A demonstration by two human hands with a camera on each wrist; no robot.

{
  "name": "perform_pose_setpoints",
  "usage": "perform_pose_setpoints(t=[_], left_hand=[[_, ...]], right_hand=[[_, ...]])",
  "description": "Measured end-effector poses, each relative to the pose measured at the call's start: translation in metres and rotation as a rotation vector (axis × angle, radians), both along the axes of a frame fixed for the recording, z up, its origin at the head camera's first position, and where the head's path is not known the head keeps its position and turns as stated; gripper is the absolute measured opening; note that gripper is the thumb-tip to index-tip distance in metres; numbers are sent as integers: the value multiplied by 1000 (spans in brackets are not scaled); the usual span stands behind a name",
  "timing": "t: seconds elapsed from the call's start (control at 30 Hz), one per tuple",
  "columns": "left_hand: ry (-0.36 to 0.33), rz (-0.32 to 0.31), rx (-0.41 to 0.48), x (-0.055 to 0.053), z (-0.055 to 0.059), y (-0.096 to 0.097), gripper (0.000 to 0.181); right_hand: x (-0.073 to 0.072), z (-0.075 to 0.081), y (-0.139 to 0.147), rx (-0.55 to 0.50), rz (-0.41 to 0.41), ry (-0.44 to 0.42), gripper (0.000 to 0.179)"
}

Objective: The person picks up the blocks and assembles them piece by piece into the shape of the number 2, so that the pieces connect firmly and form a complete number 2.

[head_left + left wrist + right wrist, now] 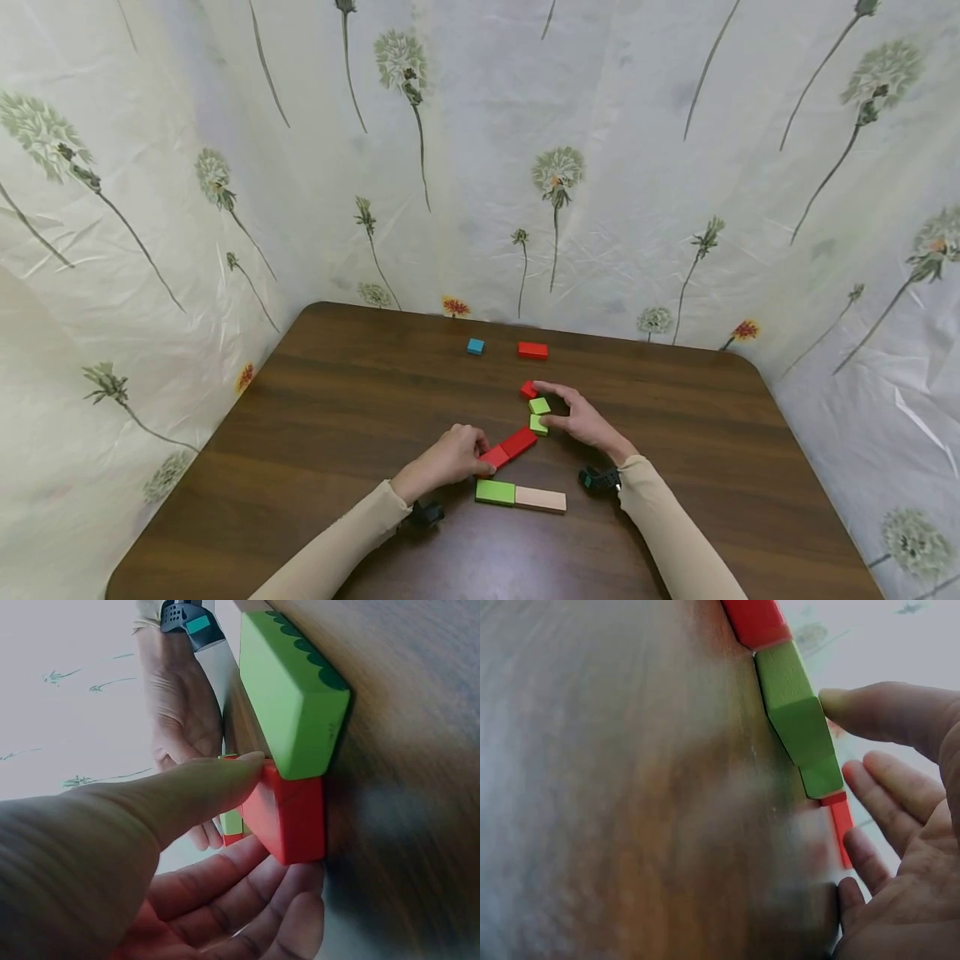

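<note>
My left hand (448,457) pinches the near end of a red block (304,821), thumb on one side and fingers on the other. This red block meets a second red block (519,442), forming a slanted row. Beyond that row stand two small light green blocks (539,406) and a small red block (528,389). My right hand (588,423) is spread beside them, its thumb at the nearer green block (799,724) and its index fingertip by the small red one. In the left wrist view, a green block with a dark scalloped edge (277,697) sits close to the held block.
Nearest me, the scalloped green block lies end to end with a beige block (541,499). A blue block (476,347) and a red block (533,351) lie near the back edge of the brown table (315,433). A flowered curtain (465,167) hangs behind.
</note>
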State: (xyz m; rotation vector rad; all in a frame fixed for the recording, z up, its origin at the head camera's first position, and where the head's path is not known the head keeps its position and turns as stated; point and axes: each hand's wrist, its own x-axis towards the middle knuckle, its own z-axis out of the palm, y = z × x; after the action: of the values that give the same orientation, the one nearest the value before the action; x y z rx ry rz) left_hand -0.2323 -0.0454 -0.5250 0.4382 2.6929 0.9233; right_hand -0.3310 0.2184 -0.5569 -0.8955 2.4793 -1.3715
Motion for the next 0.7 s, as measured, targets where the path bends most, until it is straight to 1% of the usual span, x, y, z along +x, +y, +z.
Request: perform_pose_setpoints(t=[0.1,0.27,0.5,0.6,0.7], left_hand=[[4,-6,9,0,0,-1,23],[2,-9,16,-1,1,-1,25],[0,-6,5,0,0,-1,25],[5,-9,5,0,0,-1,25],[7,-12,7,0,0,-1,26]], right_hand=[[-6,-10,2,-2,-15,19,62],[-7,-9,2,16,-39,15,63],[-3,-8,2,56,-34,-16,62],[-4,-9,3,69,-44,-35,62],[-6,-11,3,69,-41,-34,63]])
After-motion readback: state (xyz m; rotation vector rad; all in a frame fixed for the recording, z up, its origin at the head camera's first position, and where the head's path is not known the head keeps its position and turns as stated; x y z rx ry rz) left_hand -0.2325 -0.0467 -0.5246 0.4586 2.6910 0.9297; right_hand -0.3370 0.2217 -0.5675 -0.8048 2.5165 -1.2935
